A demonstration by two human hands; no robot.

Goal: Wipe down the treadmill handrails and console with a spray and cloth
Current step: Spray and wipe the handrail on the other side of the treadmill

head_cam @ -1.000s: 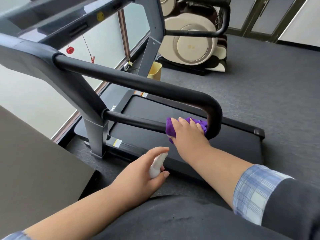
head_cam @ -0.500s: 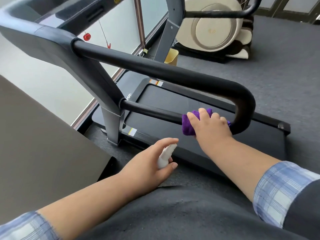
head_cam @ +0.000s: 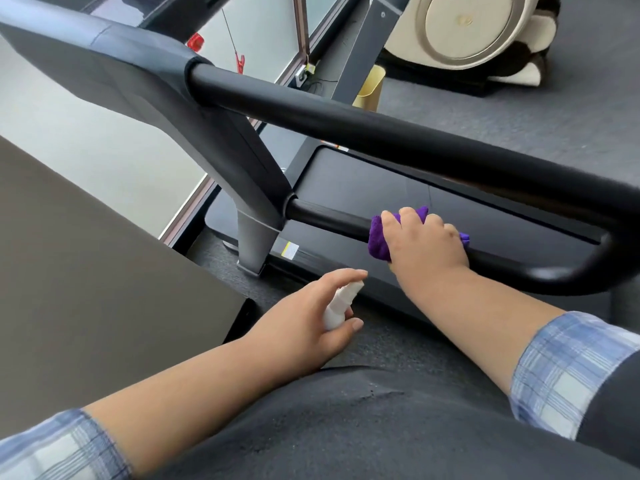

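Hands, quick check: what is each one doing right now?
Left hand: grip closed around a white spray bottle.
Right hand: grip closed on a purple cloth, pressed against the lower handrail.

A purple cloth (head_cam: 379, 240) is bunched around the black lower handrail (head_cam: 329, 220); a small white spray bottle (head_cam: 341, 304) tilts just beside the treadmill deck (head_cam: 363, 192).

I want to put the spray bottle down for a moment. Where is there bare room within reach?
Bare carpet lies between the dark panel at left and the treadmill deck, just beyond the left hand holding the spray bottle. The deck under the upper handrail is bare too. It is crowded where the right hand presses the purple cloth on the lower bar.
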